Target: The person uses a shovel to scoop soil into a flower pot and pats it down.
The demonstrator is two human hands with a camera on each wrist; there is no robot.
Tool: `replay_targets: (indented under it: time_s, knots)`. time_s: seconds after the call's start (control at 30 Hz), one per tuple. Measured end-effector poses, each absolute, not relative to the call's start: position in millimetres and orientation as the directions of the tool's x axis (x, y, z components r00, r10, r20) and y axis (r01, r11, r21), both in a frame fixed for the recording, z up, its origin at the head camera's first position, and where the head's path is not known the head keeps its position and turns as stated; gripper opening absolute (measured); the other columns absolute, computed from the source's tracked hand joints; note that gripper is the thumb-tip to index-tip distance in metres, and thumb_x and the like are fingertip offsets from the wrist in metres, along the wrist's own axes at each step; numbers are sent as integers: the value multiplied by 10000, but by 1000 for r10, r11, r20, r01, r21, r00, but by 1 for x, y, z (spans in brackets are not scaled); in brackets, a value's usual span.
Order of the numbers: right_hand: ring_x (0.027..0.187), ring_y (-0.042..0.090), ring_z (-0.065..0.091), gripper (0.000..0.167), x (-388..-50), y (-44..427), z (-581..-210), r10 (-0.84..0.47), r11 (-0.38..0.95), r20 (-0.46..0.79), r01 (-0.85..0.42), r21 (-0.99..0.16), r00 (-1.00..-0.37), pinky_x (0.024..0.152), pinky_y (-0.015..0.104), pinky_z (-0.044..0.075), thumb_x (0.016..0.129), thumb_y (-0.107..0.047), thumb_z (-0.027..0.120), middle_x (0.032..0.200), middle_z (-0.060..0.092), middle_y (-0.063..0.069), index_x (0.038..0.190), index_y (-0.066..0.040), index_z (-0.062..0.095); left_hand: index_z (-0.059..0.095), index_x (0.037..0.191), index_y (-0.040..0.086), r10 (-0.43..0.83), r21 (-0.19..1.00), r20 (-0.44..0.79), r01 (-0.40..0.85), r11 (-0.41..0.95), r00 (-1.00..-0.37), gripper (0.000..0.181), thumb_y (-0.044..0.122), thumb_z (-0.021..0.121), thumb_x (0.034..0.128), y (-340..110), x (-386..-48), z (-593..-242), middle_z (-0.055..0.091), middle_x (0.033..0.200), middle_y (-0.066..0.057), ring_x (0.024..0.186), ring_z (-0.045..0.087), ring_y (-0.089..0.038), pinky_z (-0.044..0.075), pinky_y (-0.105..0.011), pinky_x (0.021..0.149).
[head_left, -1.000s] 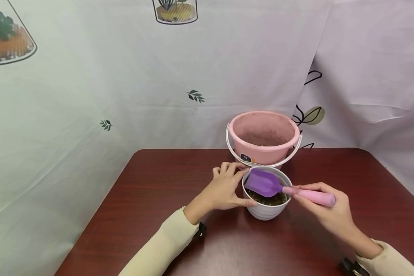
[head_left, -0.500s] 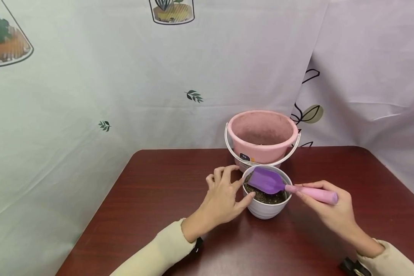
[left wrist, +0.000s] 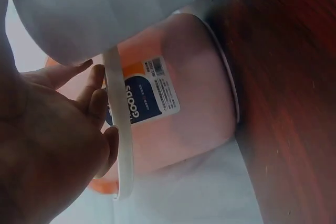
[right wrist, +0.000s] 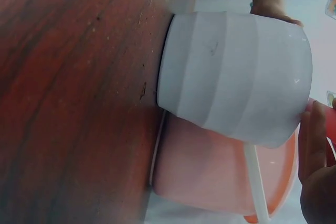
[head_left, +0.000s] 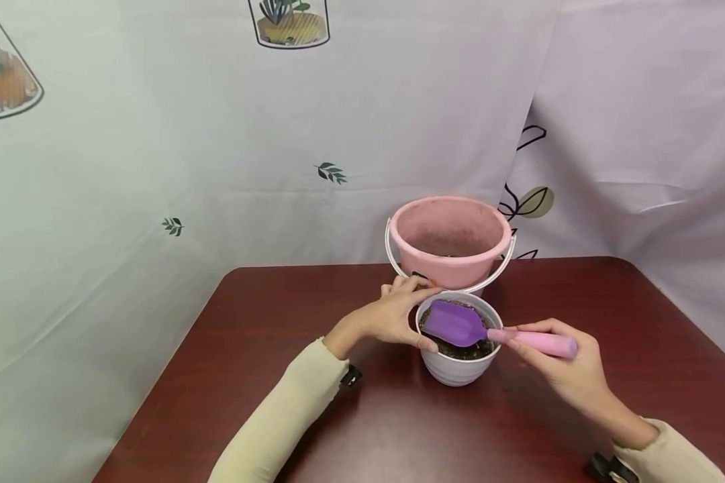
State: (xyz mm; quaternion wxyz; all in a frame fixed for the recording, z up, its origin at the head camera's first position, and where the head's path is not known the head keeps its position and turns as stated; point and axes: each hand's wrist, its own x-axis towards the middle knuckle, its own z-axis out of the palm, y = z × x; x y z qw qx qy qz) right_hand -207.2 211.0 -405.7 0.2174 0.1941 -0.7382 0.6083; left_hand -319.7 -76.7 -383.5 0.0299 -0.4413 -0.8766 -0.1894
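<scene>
A white flowerpot [head_left: 456, 373] with dark soil [head_left: 480, 349] stands upright on the table. A purple-bladed hand trowel [head_left: 455, 323] with a pink handle lies across the pot's mouth, its blade over the soil. My right hand [head_left: 564, 359] grips the trowel's handle just right of the rim. With thumb and index finger my left hand [head_left: 397, 316] spans the left side of the pot's rim and holds it. In the left wrist view, the other fingers of the left hand [left wrist: 52, 124] stay loosely bent beside the bucket's handle. The trowel blade hides part of the soil.
A pink bucket [head_left: 447, 268] with a white carrying handle [head_left: 391, 251] stands right behind the pot. The dark red wooden table [head_left: 266, 315] reaches back to a white printed cloth [head_left: 248, 134]. Small bits of debris [right wrist: 143, 90] lie near the pot.
My left hand drew back from the rim, fingers spread, then came forward around it again. The trowel shifted slightly over the soil, still in my right hand. The head view has turned slightly.
</scene>
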Motion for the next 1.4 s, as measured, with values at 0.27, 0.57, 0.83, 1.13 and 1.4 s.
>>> replay_targets:
  time_s: [0.27,0.57,0.83,1.13,1.4]
  knots:
    - [702,138,718,194,-208,212,-405,-16,193,531,-524,-829,-847,576,266,560,790,149,742,931,765,11,966,89,686,426,1515,181,742,286,268,786,548,-615,1072,617,853,633,-75,-315,-386,379,1428,15,1197,305,-192,243,-357,864]
    - [686,169,721,186,-208,212,-406,-26,177,520,-516,-838,-854,574,275,562,803,145,731,935,765,6,975,93,682,459,1493,220,702,200,268,751,630,-660,1062,729,791,623,-71,-303,-380,380,1404,36,1202,291,-178,242,-390,871]
    - [656,159,711,191,-208,212,-407,-11,221,520,-510,-832,-854,563,256,554,797,133,745,926,765,-13,974,87,690,438,1508,212,684,132,259,727,674,-682,1112,812,723,616,-68,-294,-376,390,1394,19,1182,302,-192,251,-392,842]
    - [650,178,709,198,-208,212,-406,-19,210,516,-508,-835,-856,559,261,554,795,141,743,935,765,-14,979,93,689,438,1503,248,682,152,260,726,671,-684,1083,809,723,621,-69,-294,-377,391,1404,33,1198,304,-191,252,-393,849]
    - [638,159,703,196,-208,212,-407,-24,182,530,-525,-831,-848,560,251,551,795,160,729,933,764,8,978,103,689,476,1468,261,652,90,265,692,717,-710,1072,866,673,604,-65,-285,-374,405,1372,33,1191,307,-201,261,-406,842]
